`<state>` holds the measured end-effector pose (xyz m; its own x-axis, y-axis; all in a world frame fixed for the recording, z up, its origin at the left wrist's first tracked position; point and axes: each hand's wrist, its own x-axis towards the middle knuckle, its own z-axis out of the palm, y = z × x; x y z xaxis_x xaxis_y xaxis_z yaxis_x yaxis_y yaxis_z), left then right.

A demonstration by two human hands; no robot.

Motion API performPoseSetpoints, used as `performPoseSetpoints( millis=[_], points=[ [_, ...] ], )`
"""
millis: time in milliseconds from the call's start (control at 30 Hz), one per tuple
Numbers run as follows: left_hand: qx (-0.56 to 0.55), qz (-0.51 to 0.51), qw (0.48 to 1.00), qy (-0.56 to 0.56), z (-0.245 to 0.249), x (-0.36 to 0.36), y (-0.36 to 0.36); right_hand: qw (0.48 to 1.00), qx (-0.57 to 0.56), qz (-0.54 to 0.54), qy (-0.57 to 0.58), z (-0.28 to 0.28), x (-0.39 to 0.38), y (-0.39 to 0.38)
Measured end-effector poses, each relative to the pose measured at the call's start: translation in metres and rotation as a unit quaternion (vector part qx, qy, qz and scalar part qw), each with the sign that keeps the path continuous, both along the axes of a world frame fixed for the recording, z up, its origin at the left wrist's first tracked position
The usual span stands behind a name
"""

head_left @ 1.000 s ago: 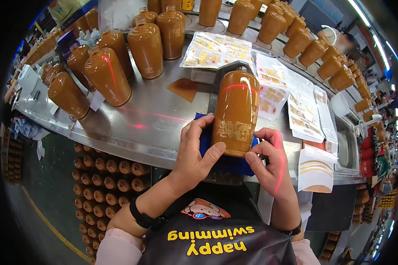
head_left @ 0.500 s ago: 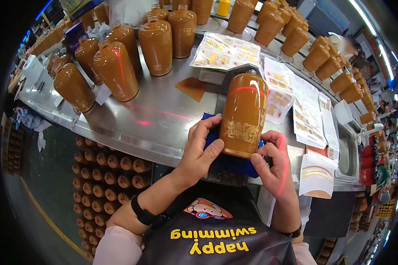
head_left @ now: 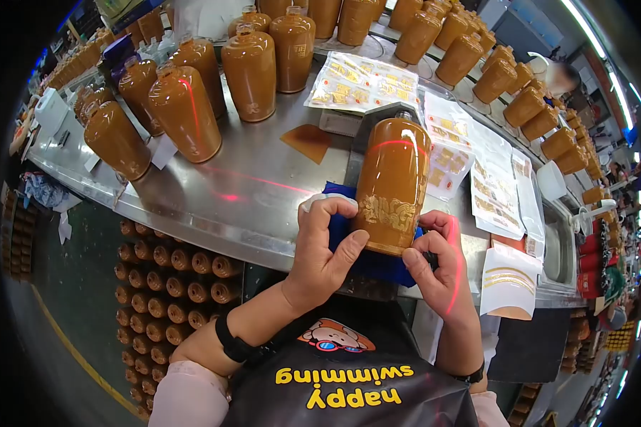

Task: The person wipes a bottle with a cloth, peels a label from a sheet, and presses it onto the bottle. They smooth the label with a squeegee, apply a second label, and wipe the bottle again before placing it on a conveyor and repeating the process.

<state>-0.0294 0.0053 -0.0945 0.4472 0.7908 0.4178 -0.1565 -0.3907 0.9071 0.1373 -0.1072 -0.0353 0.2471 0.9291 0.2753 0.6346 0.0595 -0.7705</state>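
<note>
A glossy brown bottle (head_left: 393, 185) with a gold dragon-like decoration near its base lies on a holder over blue cloth (head_left: 340, 191), its neck pointing away from me. My left hand (head_left: 324, 245) is at the bottle's lower left, thumb by the base, fingers curled around a whitish thing (head_left: 313, 201) that is too small to name. At the lower right, my right hand (head_left: 440, 260) has thumb and forefinger pinched together beside the base; whatever lies between them is hidden. A red laser line crosses the bottle and my right hand.
Brown bottles (head_left: 249, 71) stand at the left of the metal table (head_left: 263, 213). Gold decal sheets (head_left: 367, 82) lie behind and right of the holder. More bottles (head_left: 459, 60) line a conveyor, with a person (head_left: 559, 75) beyond. Bottles (head_left: 178, 285) fill the space below left.
My left hand has shifted slightly, and a whitish thing now shows at its fingers. The bottles on the conveyor have moved right and toward me. The held bottle is nearly still.
</note>
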Motion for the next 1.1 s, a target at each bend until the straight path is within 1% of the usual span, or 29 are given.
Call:
performPoseSetpoints(
  millis=[33, 133, 233, 267, 367, 400, 500, 600, 700, 800, 900, 1000, 1100],
  points=[
    [0.003, 0.002, 1.000, 0.010, 0.000, 0.001, -0.001, 1.000, -0.002, -0.001, 0.003, 0.000, 0.000, -0.002],
    [-0.022, 0.004, 0.999, -0.032, -0.004, 0.003, -0.003, 1.000, -0.005, 0.002, 0.012, 0.001, 0.000, -0.001],
    [0.088, 0.028, 0.995, -0.024, -0.002, -0.010, 0.001, 1.000, -0.005, 0.007, 0.020, 0.000, 0.000, 0.002],
    [0.199, 0.032, 0.979, 0.012, 0.001, -0.016, 0.003, 1.000, -0.004, 0.008, 0.021, 0.000, 0.000, 0.001],
    [0.276, 0.003, 0.961, -0.010, -0.002, -0.018, 0.003, 1.000, -0.004, 0.008, 0.017, -0.002, 0.002, -0.001],
    [0.265, 0.003, 0.964, -0.009, -0.003, -0.020, 0.003, 1.000, -0.005, 0.009, 0.015, -0.002, 0.001, 0.001],
    [0.301, 0.003, 0.954, 0.001, -0.005, -0.023, 0.003, 0.999, -0.005, 0.005, 0.032, -0.002, 0.002, -0.002],
    [0.304, 0.001, 0.952, 0.019, -0.009, -0.025, 0.005, 0.999, -0.003, 0.020, 0.027, -0.002, 0.005, -0.003],
    [0.356, 0.004, 0.935, 0.008, -0.005, -0.021, 0.005, 0.997, 0.000, 0.052, 0.052, -0.005, 0.012, -0.003],
    [0.413, -0.010, 0.911, 0.008, 0.004, -0.014, 0.012, 0.990, -0.053, 0.091, 0.090, 0.000, 0.022, -0.008],
    [0.463, -0.049, 0.884, 0.039, 0.014, -0.010, 0.018, 0.981, -0.080, 0.093, 0.153, 0.003, 0.027, -0.011],
    [0.505, -0.063, 0.859, 0.061, 0.020, -0.005, 0.021, 0.984, -0.081, 0.117, 0.105, 0.006, 0.034, -0.015],
    [0.538, -0.081, 0.836, 0.078, 0.027, 0.000, 0.020, 0.984, -0.075, 0.128, 0.103, 0.003, 0.039, -0.017]
  ],
)
